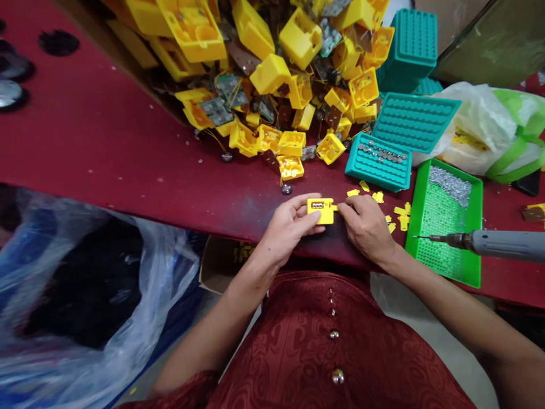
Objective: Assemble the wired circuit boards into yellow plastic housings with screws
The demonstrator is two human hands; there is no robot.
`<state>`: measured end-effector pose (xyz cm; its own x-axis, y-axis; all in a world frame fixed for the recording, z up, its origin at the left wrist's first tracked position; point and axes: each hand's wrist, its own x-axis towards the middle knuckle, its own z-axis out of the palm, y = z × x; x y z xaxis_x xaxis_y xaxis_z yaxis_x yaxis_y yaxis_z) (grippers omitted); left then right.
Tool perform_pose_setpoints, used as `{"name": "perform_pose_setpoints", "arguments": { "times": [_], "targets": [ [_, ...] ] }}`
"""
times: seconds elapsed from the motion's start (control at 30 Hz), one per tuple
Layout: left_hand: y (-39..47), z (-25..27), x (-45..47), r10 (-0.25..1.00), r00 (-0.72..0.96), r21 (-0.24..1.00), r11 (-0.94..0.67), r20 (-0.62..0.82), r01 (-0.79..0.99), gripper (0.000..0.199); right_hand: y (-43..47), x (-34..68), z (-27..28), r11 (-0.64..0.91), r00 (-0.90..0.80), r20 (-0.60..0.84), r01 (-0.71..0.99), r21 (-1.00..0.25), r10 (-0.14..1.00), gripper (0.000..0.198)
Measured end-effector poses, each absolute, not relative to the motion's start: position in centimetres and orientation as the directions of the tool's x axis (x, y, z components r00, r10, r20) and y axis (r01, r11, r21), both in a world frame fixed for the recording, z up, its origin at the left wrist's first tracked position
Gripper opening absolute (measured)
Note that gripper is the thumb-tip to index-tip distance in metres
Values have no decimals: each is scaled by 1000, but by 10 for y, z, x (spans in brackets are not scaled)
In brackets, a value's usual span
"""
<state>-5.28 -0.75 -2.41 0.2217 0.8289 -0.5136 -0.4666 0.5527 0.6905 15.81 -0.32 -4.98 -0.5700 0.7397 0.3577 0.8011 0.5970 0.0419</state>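
Observation:
My left hand [287, 227] is wrapped round a small yellow plastic case [326, 217], its thumb on the near face. An open slot in the case shows several silver button cells [317, 205] in a row. At the case's right edge my right hand [369, 228] pinches a small yellow piece [335, 208], which looks like a battery cover; the fingers hide part of it. Just beyond the right hand lie loose yellow covers [377, 197] on the red table [179, 165]. A teal tray [377, 176] behind them holds more button cells.
A green basket [479, 238] with silver screws [450, 183] stands at right, with an electric screwdriver [502, 244] reaching over it. Yellow cases with wires and circuit boards [232, 91] are heaped at the back. Teal trays [411, 45] are stacked behind. A cardboard box [217, 267] sits below the table edge.

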Motion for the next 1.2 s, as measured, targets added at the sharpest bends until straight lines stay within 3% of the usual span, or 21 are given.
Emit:
{"name": "perform_pose_setpoints", "arguments": {
  "times": [0.2,0.4,0.5,0.67,0.77,1.0,1.2],
  "targets": [
    [-6,-25,-55,850,193,722,520,-490,-456,48,-4,143,-51,541,-448,450,835,-97,773,30],
    [-3,-26,-47,855,179,731,511,-487,-452,47,-12,139,-42,581,-382,575,787,-209,724,22],
    [-4,-25,-40,844,217,716,533,-491,-452,44,-15,146,-34,534,-259,600,774,-340,757,22],
    [-6,-26,-28,823,266,717,568,-501,-404,41,-17,160,-22,332,33,454,636,-696,890,15],
    [-6,-27,-22,822,266,739,569,-504,-360,40,-18,165,-14,196,139,308,519,-832,941,13],
    [-6,-30,-10,873,216,844,481,-437,-238,48,-16,164,-9,136,33,170,458,-878,985,9],
    [-10,-36,-7,926,209,944,329,-315,-32,46,-12,161,-12,29,78,79,505,-863,994,8]
  ]
}}
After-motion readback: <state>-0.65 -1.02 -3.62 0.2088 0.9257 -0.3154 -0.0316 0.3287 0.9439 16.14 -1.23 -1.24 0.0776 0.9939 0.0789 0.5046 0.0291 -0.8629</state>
